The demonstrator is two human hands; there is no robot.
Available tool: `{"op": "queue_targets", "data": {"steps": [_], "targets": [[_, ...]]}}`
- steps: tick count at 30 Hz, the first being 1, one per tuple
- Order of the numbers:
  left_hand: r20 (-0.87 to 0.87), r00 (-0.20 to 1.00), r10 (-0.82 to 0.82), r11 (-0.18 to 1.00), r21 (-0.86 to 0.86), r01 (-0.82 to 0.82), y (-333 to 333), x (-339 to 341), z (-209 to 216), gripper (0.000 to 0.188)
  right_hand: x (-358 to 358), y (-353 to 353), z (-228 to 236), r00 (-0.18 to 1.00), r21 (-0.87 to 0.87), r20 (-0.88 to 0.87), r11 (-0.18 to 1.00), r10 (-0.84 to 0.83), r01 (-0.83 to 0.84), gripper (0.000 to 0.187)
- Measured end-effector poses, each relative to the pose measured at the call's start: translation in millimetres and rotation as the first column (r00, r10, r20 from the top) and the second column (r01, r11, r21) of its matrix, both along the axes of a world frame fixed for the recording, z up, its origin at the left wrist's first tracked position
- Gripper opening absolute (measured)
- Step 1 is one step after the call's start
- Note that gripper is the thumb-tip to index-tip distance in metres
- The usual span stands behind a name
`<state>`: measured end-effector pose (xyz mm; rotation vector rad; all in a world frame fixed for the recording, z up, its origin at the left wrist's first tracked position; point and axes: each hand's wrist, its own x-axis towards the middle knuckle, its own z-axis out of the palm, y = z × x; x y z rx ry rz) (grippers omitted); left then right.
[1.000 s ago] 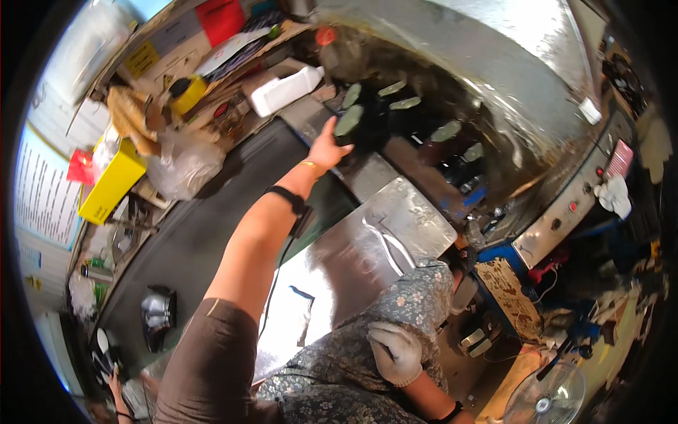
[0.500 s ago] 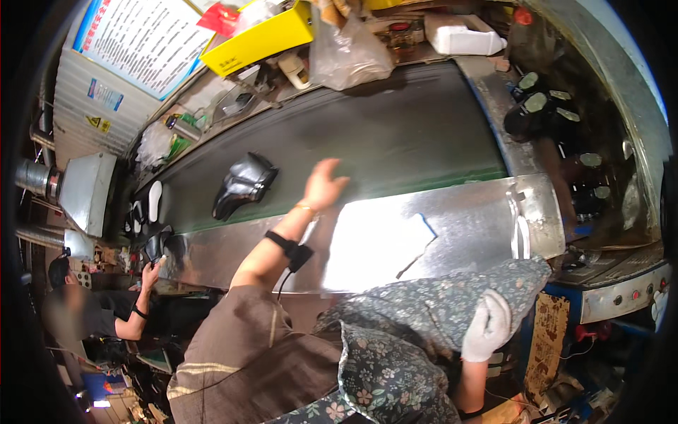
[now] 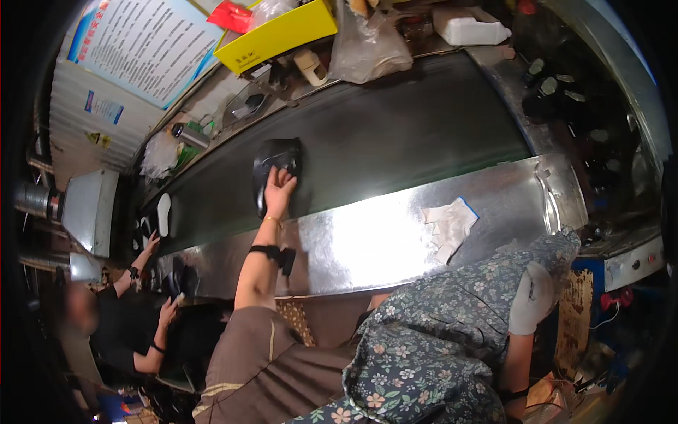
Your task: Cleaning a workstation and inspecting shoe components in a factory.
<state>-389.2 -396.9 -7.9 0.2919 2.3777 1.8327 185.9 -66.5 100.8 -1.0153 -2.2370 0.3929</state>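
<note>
My bare left hand [image 3: 280, 189] is on a black, shiny ankle boot [image 3: 267, 157] that lies on the dark belt. Its fingers are bent against the upper of the boot, and the hand covers part of it. My right hand [image 3: 531, 300] wears a white glove and is by the floral cloth [image 3: 438, 318] over my lap; its fingers are blurred. A second white glove [image 3: 452, 226] with a blue edge lies on the metal ledge [image 3: 353, 240], between the belt and my lap.
The dark belt [image 3: 402, 127] runs along the ledge. Behind it are a yellow box [image 3: 275, 35], a plastic bag [image 3: 371, 53] and a white jug [image 3: 470, 27]. Several shoes [image 3: 164, 214] lie at left, near a co-worker's hands [image 3: 168, 311]. More shoes [image 3: 547, 88] stand at right.
My left hand has moved left onto the boot, which now points differently. The view has shifted. The co-worker's farther arm now shows, reaching toward the shoes at left.
</note>
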Motion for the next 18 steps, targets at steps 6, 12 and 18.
{"op": "queue_targets", "data": {"steps": [6, 12, 18], "targets": [[0.254, 0.924, 0.285, 0.911, -0.37, -0.179, -42.1, -24.9, 37.6, 0.075, -11.2, 3.5, -7.4, 0.996, 0.026, -0.072, 0.999, 0.045, -0.043, 0.012], [0.52, 0.848, -0.1, 0.989, -0.043, 0.142, -21.0, 26.6, 66.2, 0.037, -12.5, 3.9, 2.3, 0.993, -0.049, -0.092, 0.996, 0.069, -0.074, 0.013], [0.623, 0.473, -0.624, 0.78, 0.533, 0.327, 39.5, 178.5, 87.6, 0.06, 2.1, 7.6, 25.7, 0.985, -0.311, -0.145, 0.941, 0.093, -0.134, 0.026]]}}
